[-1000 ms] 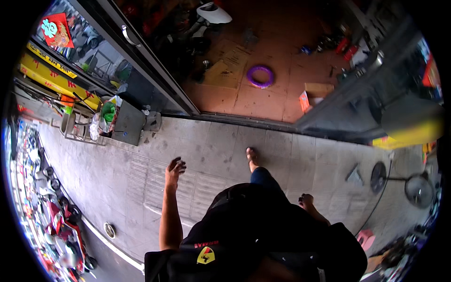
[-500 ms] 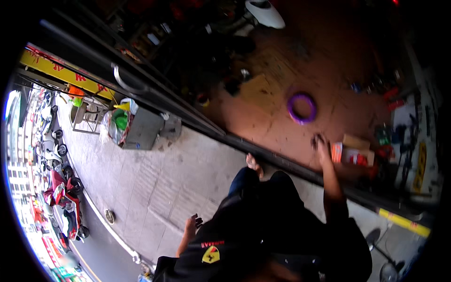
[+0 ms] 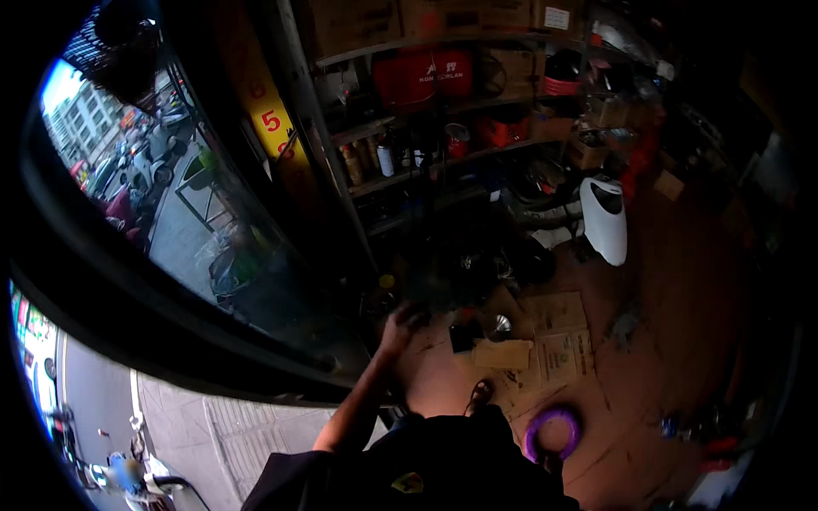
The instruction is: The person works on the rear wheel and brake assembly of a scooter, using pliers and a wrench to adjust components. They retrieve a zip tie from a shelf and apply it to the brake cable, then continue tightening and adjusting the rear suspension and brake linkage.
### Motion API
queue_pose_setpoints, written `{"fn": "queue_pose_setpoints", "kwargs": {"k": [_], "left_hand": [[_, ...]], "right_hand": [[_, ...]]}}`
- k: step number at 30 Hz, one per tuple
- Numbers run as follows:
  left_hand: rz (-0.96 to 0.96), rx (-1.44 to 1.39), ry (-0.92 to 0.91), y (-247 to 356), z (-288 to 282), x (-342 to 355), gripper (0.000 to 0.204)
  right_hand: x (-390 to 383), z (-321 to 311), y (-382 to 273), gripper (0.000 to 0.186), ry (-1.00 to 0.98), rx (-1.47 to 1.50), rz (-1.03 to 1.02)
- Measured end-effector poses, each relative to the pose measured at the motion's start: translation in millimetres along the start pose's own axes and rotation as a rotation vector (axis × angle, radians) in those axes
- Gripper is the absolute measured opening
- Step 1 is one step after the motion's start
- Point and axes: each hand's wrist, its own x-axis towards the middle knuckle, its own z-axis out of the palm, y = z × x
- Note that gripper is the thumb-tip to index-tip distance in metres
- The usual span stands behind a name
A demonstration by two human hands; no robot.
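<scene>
Purple ring (image 3: 533,433), white panel (image 3: 607,228)

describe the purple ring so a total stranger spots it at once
On the reddish-brown floor inside the shop, find the flattened cardboard. Just below it in the picture lies the purple ring. Its vivid colour and open middle set it apart from the brown cardboard.

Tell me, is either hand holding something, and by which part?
Nothing shows in the left hand. The right hand overlaps the purple ring in view, too dark to tell any hold.
</scene>
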Motion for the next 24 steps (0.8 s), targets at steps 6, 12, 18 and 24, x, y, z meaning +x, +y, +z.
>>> {"fn": "queue_pose_setpoints", "kwargs": {"k": [6,12,18,24], "left_hand": [[-0.035,-0.154,0.465,137,-68,80,0.016],[0.284,0.094,0.504,235,-133,297,0.030],[0.444,0.494,0.426,253,-303,526,0.033],[0.190,0.181,0.526,278,-354,669,0.039]], "right_hand": [[166,-129,-41,0.016,0.002,1.373,0.663],[255,-159,-6,0.022,0.000,1.489,0.491],[168,-85,-75,0.011,0.039,1.430,0.940],[112,-66,-163,0.008,-0.246,1.156,1.222]]}}
